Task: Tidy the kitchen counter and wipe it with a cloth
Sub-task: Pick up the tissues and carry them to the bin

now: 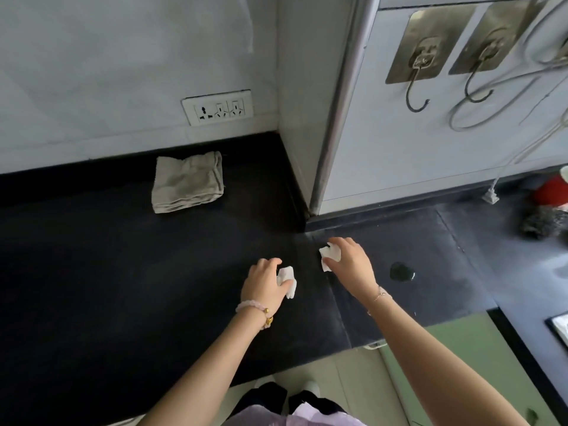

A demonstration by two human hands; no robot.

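left hand [264, 284]: nearest, fingers curled round a crumpled white paper scrap [287, 279], low over the black counter [123, 272].
right hand [350, 262]: slightly farther back, pinching a second white scrap [330, 256] down at the counter top.
hands: apart, each clamped on its own scrap.
puddle [401, 271]: small wet patch just right of the right hand.
cloth [187, 181]: folded, grey-beige, flat on the counter near the back wall, well apart from both hands.
socket plate [218, 107]: on the wall above the cloth.
hooks [417, 98]: on the right wall panel, grey wire looped over one.
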